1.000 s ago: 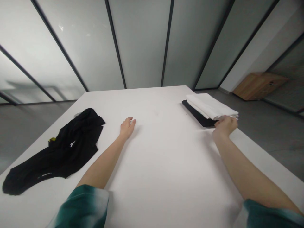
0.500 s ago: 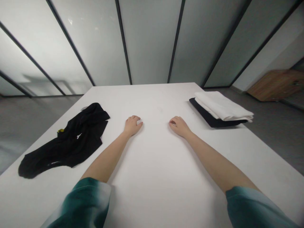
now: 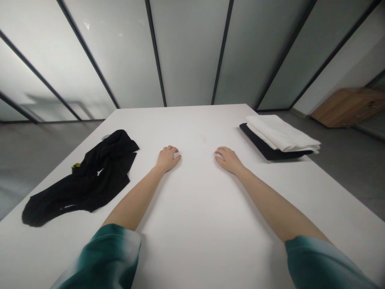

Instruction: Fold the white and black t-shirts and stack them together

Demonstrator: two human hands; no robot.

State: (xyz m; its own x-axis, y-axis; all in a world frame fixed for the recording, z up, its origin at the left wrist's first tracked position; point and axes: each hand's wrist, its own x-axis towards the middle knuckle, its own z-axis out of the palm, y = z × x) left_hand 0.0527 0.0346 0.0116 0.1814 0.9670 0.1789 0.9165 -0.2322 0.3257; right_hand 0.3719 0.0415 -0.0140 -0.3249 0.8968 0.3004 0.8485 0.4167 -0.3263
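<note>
The bare left hand (image 3: pixel 168 159) is resting on the smooth white worktop (image 3: pixel 192 208), left of the middle, fingers loosely curving and the thumb standing off from them; its grip is partly open and holding nothing. Across from it, the bare right hand (image 3: pixel 227 159) is mirroring the pose, its grip also partly open and holding nothing, thumb and fingertips pointing in towards the left hand, the two staying well apart.

Over by the left edge, a crumpled black fabric garment (image 3: pixel 102 176) with small white marks is sprawling lengthwise, one end bunching towards the far left corner and the other reaching down towards the near left. A small yellow piece (image 3: pixel 76 165) is peeking out along its outer side, and a pale, greyish object (image 3: pixel 106 137), too small to make out, is showing just behind its far end.

On the other side, near the far right corner, a folded white cloth (image 3: pixel 281 134) is lying flat on top of a folded black cloth (image 3: pixel 267 150), the pair sitting along the right edge, apart from the right hand.
</note>
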